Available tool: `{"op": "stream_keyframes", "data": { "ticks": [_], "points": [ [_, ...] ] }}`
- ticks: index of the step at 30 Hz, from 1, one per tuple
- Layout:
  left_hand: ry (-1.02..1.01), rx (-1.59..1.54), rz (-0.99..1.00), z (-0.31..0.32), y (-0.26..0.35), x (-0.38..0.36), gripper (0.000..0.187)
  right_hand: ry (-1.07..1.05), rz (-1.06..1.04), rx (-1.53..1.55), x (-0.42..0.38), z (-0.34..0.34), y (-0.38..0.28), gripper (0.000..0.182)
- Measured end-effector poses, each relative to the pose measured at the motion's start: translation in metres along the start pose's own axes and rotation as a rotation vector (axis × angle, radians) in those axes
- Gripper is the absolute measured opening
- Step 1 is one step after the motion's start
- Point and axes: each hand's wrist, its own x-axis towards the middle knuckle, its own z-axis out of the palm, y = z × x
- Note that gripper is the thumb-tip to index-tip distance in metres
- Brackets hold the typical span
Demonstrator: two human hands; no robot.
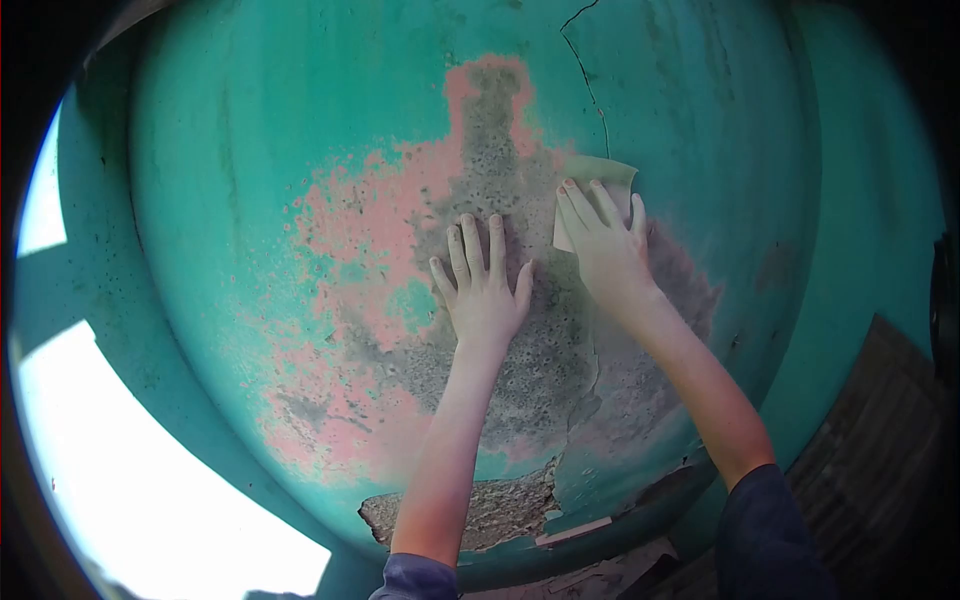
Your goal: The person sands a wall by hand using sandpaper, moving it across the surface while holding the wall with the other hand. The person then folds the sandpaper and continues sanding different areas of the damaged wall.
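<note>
My left hand [484,290] lies flat against a green painted wall [300,95], fingers spread, on a grey worn patch [545,360] where the paint is gone; nothing is in it. Higher and to the right, my right hand [612,255] presses a pale sheet of sandpaper [616,174] against the wall, with its fingers laid over the sheet. The paper's upper right corner curls slightly away from the surface. Its face against the wall is hidden. Pink undercoat [370,215] shows around the grey patch, mostly on the left.
A thin crack [590,85] runs down the wall from the top. Below my hands, broken plaster exposes a rough hollow [510,510] near a ledge [590,545]. Bright light [150,480] fills the lower left. Dark corrugated sheeting [875,410] stands at the right.
</note>
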Motion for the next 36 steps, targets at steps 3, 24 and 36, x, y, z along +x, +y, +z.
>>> {"op": "stream_keyframes", "data": {
  "ticks": [3,24,36],
  "points": [
    [-0.018,0.000,-0.006,0.000,0.001,0.001,0.079,0.003,-0.014,-0.005,0.002,0.002,0.004,0.064],
    [-0.065,-0.007,-0.008,-0.004,0.001,0.002,0.080,-0.026,-0.012,0.046,-0.022,0.005,-0.011,0.066],
    [-0.092,-0.002,0.059,-0.017,-0.010,0.008,0.081,0.038,-0.019,0.082,0.015,0.005,-0.020,0.065]
  ]
}}
